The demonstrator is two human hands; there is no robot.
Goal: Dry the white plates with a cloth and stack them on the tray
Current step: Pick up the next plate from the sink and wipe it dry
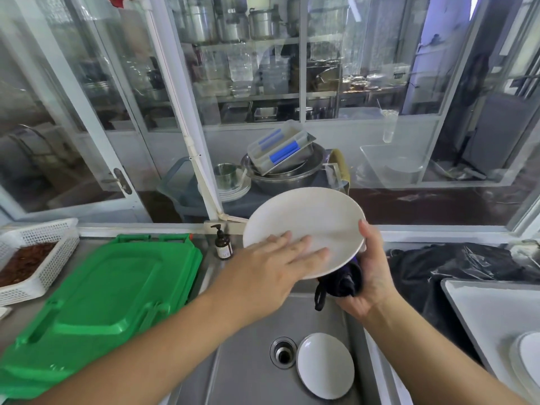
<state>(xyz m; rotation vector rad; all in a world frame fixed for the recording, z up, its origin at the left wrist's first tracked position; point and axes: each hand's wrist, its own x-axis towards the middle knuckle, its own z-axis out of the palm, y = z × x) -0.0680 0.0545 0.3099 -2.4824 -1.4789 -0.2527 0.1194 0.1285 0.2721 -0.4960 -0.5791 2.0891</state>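
The forearms fill the foreground, reaching over the sink (248,361), where a small plate (325,365) lies face up just right of the drain (283,352), waiting its turn. Above the sink the left hand (277,258) lies flat, fingers spread, on the upper face of the plate (304,229), pressing rather than gripping. The right hand (369,276) is closed around a dark cloth (342,282) bunched under the plate's near right edge, thumb hooked over the rim, so it grasps cloth and plate together. The plate is tilted, far edge raised, and sits between the two hands: palm on top, cloth beneath. To dry it well, the underside probably wants a full sweep of the cloth while the left hand turns the plate, then the top face (bare fingers there may leave marks, so wiping that side last seems wise). The tray (479,305) stands right of the sink, with some plates (529,363) already on it, a short carry away. A firm thumb matters, since a wet rim can slip.
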